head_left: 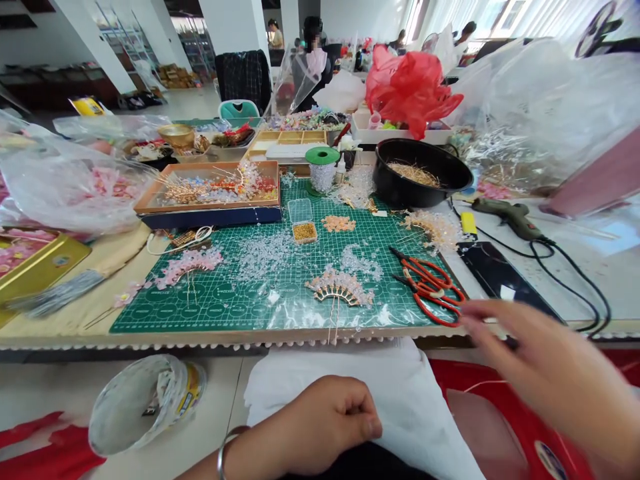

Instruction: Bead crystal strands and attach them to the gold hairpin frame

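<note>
My left hand (335,415) is over the white cloth (415,387) on my lap, its fingers curled together; whatever they hold, if anything, does not show. My right hand (535,360), slightly blurred, stretches its fingers to the handles of red-handled scissors (437,310); whether it touches them I cannot tell. More red-handled tools overlap there. A comb-shaped hair ornament (340,288) with pale pink beads and gold prongs lies at the front of the green cutting mat (240,310). Pinker hair ornaments (187,263) lie to the left. Loose clear beads (263,257) are scattered behind.
A small box of gold beads (305,232), peach petals (339,223) and a green-topped spool (321,157) stand farther back. A tray of ornaments (273,190) is left, a black bowl (385,180) right. A glue gun (515,217) trails its cable. Below stands a white bucket (115,407).
</note>
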Demonstrator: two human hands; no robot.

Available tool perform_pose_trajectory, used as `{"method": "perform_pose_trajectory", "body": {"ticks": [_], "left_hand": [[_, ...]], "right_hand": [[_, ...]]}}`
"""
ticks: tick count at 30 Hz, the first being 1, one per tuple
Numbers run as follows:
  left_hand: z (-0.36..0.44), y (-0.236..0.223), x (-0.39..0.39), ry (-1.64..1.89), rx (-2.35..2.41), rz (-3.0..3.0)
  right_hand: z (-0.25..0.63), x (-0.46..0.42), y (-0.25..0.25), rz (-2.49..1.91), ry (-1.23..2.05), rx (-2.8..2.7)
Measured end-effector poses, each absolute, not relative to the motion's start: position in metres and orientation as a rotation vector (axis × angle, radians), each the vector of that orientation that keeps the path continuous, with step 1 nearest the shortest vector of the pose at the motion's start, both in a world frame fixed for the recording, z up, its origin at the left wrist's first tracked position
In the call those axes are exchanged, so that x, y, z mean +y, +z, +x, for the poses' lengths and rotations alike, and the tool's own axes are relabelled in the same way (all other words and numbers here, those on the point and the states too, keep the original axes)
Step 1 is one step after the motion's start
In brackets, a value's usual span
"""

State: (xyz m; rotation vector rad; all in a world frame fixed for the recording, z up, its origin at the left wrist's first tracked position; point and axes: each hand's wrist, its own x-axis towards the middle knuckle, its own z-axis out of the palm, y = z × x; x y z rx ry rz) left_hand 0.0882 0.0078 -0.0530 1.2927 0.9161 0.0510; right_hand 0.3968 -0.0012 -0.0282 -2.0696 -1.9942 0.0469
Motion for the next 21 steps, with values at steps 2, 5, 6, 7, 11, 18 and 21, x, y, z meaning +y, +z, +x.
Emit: {"method": "perform_pose_trajectory", "body": {"ticks": [2, 5, 6, 7, 11, 18, 21], "left_hand": [[0.088, -0.055, 0.007, 0.056, 0.907, 1.284], [0.088, -0.057, 0.006, 0.041, 0.889, 1.280], [0.089, -0.057, 0.005, 0.033, 0.882, 1.276], [0.089, -0.058, 0.005, 0.026, 0.876, 1.272], [0.087, -0.058, 0.006, 0.040, 0.859, 1.264], [0.081, -0.060, 0.007, 0.049, 0.863, 1.286], [0.082, -0.062, 0.008, 0.048, 0.841, 1.301]], "right_hand": [[0.441, 0.028, -0.031, -2.254, -0.063, -1.822], [0.493, 0.073, -0.044, -2.424, -0.121, -1.679], [0.504, 0.086, -0.050, -2.453, -0.111, -1.664], [0.511, 0.098, -0.055, -2.470, -0.094, -1.664], [0.521, 0.131, -0.071, -2.506, -0.052, -1.700], [0.520, 0.142, -0.071, -2.542, -0.069, -1.775], [0.516, 0.139, -0.068, -2.526, -0.101, -1.808]]}}
